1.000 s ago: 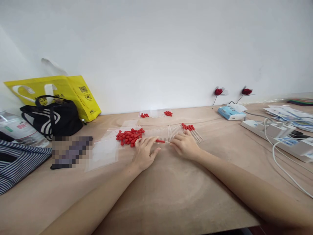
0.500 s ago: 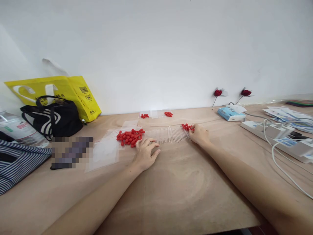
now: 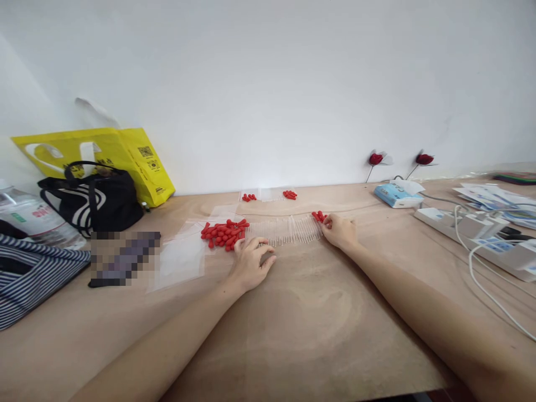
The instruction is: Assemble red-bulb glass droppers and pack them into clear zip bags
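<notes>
A pile of red rubber bulbs (image 3: 224, 233) lies on the table to the left. From it a row of thin clear tubes (image 3: 288, 230) runs to the right, the tubes side by side. My left hand (image 3: 252, 262) rests at the left end of the row, beside the pile, with its fingers apart and slightly bent. At the right end, a few red bulbs (image 3: 319, 216) sit by the tubes' far ends. There my right hand (image 3: 340, 230) is closed in a pinch on a red rubber bulb, mostly hidden by the fingers.
Clear plastic bags (image 3: 182, 259) lie left of the pile. Near the wall are a clear packet (image 3: 268, 195) and small red bulb groups. A yellow bag (image 3: 154, 167), black bag (image 3: 113, 204) and water bottle (image 3: 37, 218) stand left; tissues (image 3: 397, 194) and a power strip (image 3: 481, 243) right.
My right hand stays at the right end of the row, its fingers shifted slightly among the red bulbs. My left hand has barely moved. The view has shifted a little.
</notes>
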`<state>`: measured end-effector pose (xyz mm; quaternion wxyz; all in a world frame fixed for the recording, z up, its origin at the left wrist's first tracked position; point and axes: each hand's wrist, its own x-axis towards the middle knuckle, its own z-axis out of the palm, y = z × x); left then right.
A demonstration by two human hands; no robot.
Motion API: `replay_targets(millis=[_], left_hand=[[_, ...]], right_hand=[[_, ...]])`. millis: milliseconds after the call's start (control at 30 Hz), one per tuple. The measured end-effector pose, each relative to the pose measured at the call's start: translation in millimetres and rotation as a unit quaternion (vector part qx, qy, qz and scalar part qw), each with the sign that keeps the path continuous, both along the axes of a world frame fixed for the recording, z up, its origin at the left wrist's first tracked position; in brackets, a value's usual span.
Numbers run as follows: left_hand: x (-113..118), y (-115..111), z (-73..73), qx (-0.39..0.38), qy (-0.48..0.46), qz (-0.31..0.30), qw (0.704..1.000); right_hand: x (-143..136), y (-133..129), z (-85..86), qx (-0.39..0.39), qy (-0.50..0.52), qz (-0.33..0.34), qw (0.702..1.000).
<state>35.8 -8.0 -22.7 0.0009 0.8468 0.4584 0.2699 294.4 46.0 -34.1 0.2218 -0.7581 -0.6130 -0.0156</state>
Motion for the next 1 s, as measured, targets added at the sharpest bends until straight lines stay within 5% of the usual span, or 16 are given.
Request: replay_targets(millis=[533, 1000], left_hand=[[0.4, 0.2, 0.4, -0.010, 0.001, -0.003, 1.000], [0.8, -1.4, 2.1, -0.025, 0.002, 0.013, 1.000]], right_hand=[[-18.9, -5.6, 20.5, -0.113, -0.096, 0.012, 0.989], [-18.9, -1.7, 28.7, -0.126, -0.037, -0.001, 0.991]])
